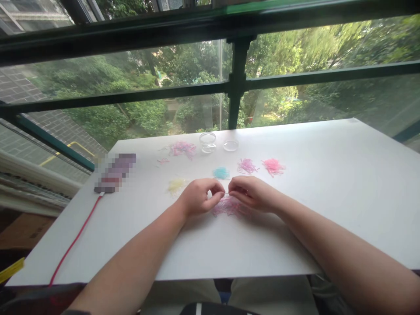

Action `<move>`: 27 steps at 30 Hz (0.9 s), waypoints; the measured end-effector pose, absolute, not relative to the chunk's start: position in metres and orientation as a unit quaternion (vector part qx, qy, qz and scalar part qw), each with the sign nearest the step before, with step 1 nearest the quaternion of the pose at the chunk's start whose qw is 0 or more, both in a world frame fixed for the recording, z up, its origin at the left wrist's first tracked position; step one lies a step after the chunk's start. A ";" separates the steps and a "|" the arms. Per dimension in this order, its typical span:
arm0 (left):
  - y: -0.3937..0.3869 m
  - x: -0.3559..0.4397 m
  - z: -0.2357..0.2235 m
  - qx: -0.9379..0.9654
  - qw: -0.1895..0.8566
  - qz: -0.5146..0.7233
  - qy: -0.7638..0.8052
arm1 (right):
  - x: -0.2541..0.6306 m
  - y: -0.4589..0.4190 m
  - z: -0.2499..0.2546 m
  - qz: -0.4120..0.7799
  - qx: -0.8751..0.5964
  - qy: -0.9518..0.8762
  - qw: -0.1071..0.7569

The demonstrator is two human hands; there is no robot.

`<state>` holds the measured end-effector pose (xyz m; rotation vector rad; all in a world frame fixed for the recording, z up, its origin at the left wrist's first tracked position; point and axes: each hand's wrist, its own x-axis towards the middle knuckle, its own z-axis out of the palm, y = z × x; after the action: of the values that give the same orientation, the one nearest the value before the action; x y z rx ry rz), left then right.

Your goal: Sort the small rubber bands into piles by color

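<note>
My left hand and my right hand meet near the middle of the white table, thumb and fingers pinched on each. A thin, pale strip shows between the two sets of fingertips; its kind is too small to make out. Right below them lies a loose pile of pink and purple strips, partly covered by my hands. Just beyond my fingers is a small blue pile. A pale yellow pile lies left of my left hand. Purple and coral-pink piles sit past my right hand.
Toward the window, a mixed pink-purple pile lies beside a clear round container and a clear round lid. A blurred-out phone-like object with a red cable is at the left. A green-framed window borders the far edge.
</note>
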<state>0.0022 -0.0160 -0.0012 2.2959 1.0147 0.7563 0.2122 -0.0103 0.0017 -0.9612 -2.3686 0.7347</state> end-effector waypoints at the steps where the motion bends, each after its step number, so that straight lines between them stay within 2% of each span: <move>1: -0.016 0.002 -0.001 0.845 0.257 0.279 0.376 | 0.212 -0.010 0.002 0.266 -0.351 -0.866 0.237; 22: -0.013 -0.001 -0.003 0.830 0.278 0.282 0.393 | 0.214 -0.007 -0.001 0.258 -0.326 -0.870 0.266; 27: -0.013 -0.003 -0.002 0.825 0.277 0.287 0.401 | 0.223 -0.001 -0.002 0.206 -0.435 -0.833 0.272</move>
<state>-0.0030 -0.0131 -0.0025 2.2161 1.0763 0.7700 0.2226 -0.0009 -0.0015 -1.1711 -2.2436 0.5551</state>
